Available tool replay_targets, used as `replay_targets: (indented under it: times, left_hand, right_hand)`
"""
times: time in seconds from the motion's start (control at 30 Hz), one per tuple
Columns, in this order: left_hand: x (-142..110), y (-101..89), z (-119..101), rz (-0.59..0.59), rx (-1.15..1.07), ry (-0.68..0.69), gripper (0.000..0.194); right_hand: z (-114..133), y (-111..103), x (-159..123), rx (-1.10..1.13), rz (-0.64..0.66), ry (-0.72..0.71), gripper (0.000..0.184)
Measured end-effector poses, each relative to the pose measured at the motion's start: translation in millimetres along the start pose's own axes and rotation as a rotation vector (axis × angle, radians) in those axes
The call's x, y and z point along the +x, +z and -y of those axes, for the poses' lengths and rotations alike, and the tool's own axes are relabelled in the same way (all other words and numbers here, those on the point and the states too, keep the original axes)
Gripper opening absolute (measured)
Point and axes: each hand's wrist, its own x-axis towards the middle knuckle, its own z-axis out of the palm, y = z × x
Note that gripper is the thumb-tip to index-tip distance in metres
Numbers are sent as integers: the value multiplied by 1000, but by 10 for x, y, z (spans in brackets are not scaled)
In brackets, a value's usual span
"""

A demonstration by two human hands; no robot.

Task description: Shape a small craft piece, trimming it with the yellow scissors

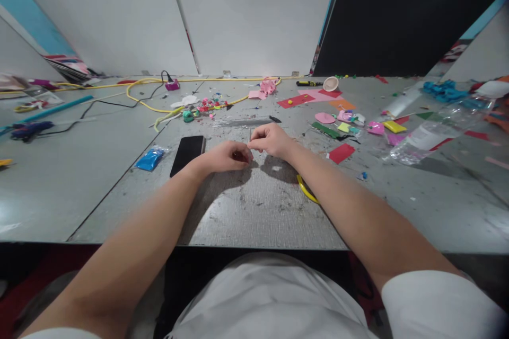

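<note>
Left hand: [231, 157] fingers curled beside the right fingertips; whether anything is grasped, cannot tell.
Right hand: [271, 140] thumb and index finger pinched together on a thin piece [250, 134], too small to identify.
Thin piece: at the right fingertips, above the middle of the bench [242, 212], right of the phone.
Phone: black-screened smartphone [186, 155], lying just beside the left wrist, on its left.
Blue packet: [150, 159] clear wrapper with blue contents, left of the smartphone, apart from it.
Yellow loop: [307, 189] near side of the right hand, partly hidden by the right forearm.
Clear sleeve: [242, 123] lies crosswise just beyond the hands.
Red piece: [341, 153] flat, right of the right hand.
Bottle: transparent plastic bottle [433, 132], far right of the red piece, pale cap towards the far right.
Far side, centre to right: pink crumpled material [268, 86], black-and-yellow utility knife [309, 83], pale round cup [330, 83] on pink sheet.
Far side, left: yellow cable [137, 96] looping across; black cable [115, 104] leading to a purple adapter [172, 85].
Left edge region: blue tube [58, 109] lying at a slant.
</note>
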Motion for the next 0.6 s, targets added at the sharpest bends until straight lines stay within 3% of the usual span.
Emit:
replay_targets:
  times: [0.6]
  left_hand:
    - [12, 32, -59, -49, 57, -24, 19]
  right_hand:
    - [-28, 4, 15, 1, -23, 9, 13]
